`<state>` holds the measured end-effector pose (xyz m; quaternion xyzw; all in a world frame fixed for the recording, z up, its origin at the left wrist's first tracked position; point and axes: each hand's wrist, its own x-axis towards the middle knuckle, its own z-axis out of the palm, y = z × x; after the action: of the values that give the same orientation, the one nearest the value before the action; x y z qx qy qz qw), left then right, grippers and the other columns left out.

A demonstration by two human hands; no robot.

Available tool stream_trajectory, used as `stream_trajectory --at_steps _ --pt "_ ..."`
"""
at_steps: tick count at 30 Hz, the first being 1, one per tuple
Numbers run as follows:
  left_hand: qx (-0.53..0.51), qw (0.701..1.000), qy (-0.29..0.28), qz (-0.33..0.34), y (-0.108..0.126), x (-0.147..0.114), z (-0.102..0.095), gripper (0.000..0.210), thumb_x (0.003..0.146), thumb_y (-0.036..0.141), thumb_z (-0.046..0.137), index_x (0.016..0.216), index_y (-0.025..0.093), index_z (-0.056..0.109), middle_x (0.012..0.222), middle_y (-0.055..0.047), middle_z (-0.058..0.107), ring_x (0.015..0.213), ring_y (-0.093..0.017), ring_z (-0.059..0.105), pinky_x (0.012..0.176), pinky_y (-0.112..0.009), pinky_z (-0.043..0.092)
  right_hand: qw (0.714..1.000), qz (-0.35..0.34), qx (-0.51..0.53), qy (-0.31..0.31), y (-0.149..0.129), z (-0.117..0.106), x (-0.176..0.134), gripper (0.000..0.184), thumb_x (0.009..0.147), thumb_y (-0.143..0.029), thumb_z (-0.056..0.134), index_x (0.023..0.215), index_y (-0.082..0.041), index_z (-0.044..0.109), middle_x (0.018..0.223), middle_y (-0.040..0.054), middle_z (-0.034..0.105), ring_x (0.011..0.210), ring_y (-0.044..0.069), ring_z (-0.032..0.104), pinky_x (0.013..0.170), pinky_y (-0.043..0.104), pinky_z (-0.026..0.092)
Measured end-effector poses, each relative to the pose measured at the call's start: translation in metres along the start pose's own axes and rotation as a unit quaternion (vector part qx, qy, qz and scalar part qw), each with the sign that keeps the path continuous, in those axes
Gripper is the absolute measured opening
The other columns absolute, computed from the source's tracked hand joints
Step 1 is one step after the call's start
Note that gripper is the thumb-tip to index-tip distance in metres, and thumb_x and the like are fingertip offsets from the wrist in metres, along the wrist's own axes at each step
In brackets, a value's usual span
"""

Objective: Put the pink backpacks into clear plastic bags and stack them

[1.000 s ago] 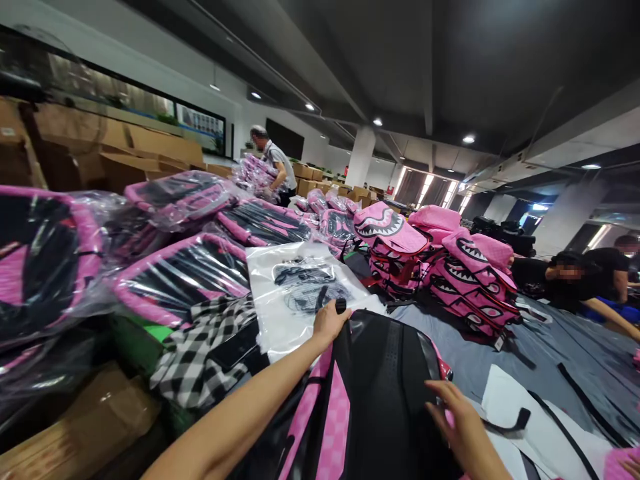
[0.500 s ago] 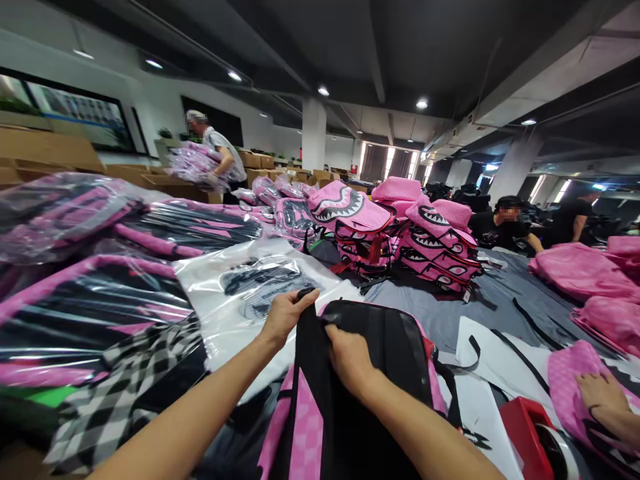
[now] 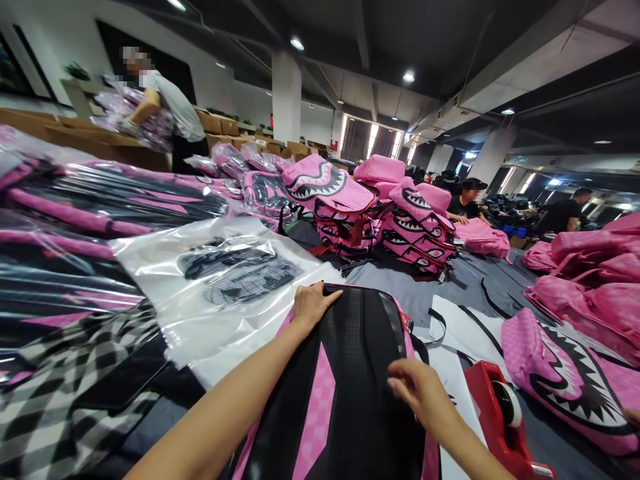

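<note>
Grey tbl (image 3: 467, 279): L hand (image 3: 310, 308) grips bag (image 3: 367, 380) top, R hand (image 3: 417, 387) half-curled.

By the left edge of the black-and-pink backpack (image 3: 370, 400), a slender, bare left forearm (image 3: 225, 393) is seen; by its right, a bare right forearm (image 3: 463, 430).

We see a black-and-white checked cloth (image 3: 55, 383), a red tape dispenser (image 3: 487, 415), a white pillar (image 3: 287, 97) and a potted plant (image 3: 77, 71).
</note>
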<state>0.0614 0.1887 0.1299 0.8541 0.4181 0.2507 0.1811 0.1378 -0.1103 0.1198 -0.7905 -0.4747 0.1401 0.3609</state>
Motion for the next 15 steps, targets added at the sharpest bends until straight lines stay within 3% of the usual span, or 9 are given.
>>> stream_trajectory --at_steps 4,6,9,12,15 --pt "0.047 0.999 -0.006 0.015 -0.005 0.002 0.003 0.047 0.090 0.057 0.060 0.096 0.013 0.073 0.096 -0.017 0.076 0.097 -0.035 0.068 0.086 -0.037 0.043 0.988 0.028 0.033 0.148 0.025 0.015 0.042 0.020 0.069 -0.038 0.075 0.080 -0.021 0.071 0.081 0.0044 0.067 0.069 0.020 0.061 0.068 0.033 0.051" --pt "0.064 0.998 -0.009 0.020 -0.006 0.004 0.006 0.046 0.090 0.058 0.059 0.096 0.014 0.073 0.095 -0.015 0.076 0.097 -0.034 0.067 0.087 -0.035 0.043 0.984 0.029 0.054 0.170 0.031 0.030 0.050 0.023 0.074 -0.044 0.072 0.073 -0.022 0.069 0.076 0.0053 0.067 0.068 0.022 0.061 0.068 0.035 0.050" --pt "0.083 0.996 -0.021 0.028 -0.004 0.006 0.007 0.047 0.091 0.059 0.056 0.097 0.015 0.072 0.096 -0.015 0.076 0.098 -0.034 0.068 0.086 -0.036 0.043 0.982 0.012 0.037 0.183 0.028 0.042 0.052 0.040 0.084 -0.059 0.060 0.067 -0.023 0.065 0.075 0.0069 0.066 0.069 0.023 0.061 0.069 0.037 0.050" --pt "0.083 0.993 -0.054 0.056 -0.002 0.010 -0.003 0.048 0.089 0.061 0.058 0.096 0.015 0.071 0.098 -0.016 0.076 0.096 -0.034 0.069 0.081 -0.035 0.045 0.973 0.029 0.060 0.222 0.023 0.025 0.034 0.054 0.084 -0.075 0.047 0.068 -0.025 0.057 0.073 0.0052 0.063 0.067 0.022 0.060 0.068 0.037 0.050" --pt "0.068 0.989 -0.096 0.085 -0.007 0.013 -0.022 0.050 0.087 0.065 0.057 0.089 0.016 0.069 0.092 -0.012 0.076 0.088 -0.030 0.071 0.070 -0.030 0.045 0.943 0.105 0.132 0.286 0.042 -0.014 -0.015 0.055 0.087 -0.079 0.036 0.073 -0.029 0.052 0.067 0.0016 0.055 0.059 0.021 0.057 0.059 0.036 0.051"
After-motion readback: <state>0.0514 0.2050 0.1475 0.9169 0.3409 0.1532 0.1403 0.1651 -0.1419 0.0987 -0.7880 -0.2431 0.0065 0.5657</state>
